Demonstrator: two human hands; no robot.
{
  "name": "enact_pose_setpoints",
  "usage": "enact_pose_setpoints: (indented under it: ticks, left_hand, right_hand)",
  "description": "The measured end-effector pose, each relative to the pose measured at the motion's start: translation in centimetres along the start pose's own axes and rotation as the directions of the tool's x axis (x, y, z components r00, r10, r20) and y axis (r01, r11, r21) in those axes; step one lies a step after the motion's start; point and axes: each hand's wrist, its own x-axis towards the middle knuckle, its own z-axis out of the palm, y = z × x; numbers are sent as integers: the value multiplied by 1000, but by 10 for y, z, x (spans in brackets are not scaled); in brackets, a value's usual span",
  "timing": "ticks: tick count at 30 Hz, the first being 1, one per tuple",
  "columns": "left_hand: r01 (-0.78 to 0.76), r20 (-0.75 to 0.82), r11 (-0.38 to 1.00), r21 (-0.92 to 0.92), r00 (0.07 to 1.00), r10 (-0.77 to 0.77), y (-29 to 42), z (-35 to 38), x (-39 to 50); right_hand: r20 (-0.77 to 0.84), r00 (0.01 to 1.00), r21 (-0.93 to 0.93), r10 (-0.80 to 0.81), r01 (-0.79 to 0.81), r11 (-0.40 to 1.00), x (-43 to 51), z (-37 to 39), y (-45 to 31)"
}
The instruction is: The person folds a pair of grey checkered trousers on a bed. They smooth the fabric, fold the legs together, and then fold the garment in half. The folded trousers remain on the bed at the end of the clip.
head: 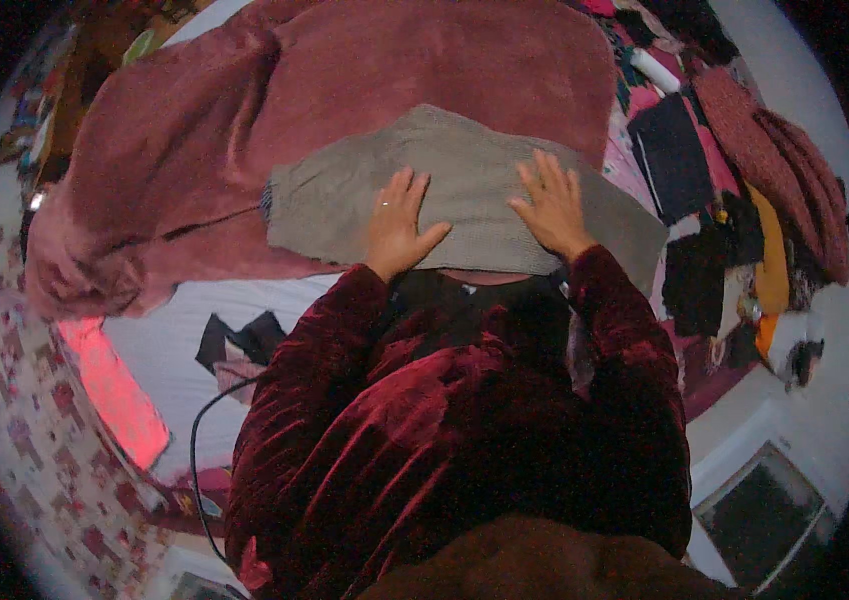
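A grey-beige cloth garment [469, 157], partly folded with a few creases, lies across a dusty-pink plush blanket [439, 60] in front of me. My left hand [403, 221] rests palm down on its near left part, fingers apart, with a ring on one finger. Palm down on its right part lies my right hand [553, 202], fingers spread. Neither hand grips the fabric. The garment's near edge runs close to my lap, and a darker patterned edge shows at its left end.
Right of the blanket are piled clothes, with a dark folded cloth [672, 157], a white bottle-like object [655, 70] and a mauve knitted cloth [777, 165]. At left lie a white sheet [192, 315], a small black cloth [244, 341], a bright pink cloth [121, 390] and a black cable [196, 442].
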Motion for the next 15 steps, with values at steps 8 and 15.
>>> enact_pose_setpoints:
  ticks: [8,15]
  left_hand:
    - [282,93,944,-171,958,-270,-38,-16,-80]
    - [473,322,853,-219,860,-395,-82,-62,-96]
  right_hand:
    - [-236,969,222,77,-23,975,-53,21,-10]
    - [-269,950,244,159,-93,965,-53,33,-16]
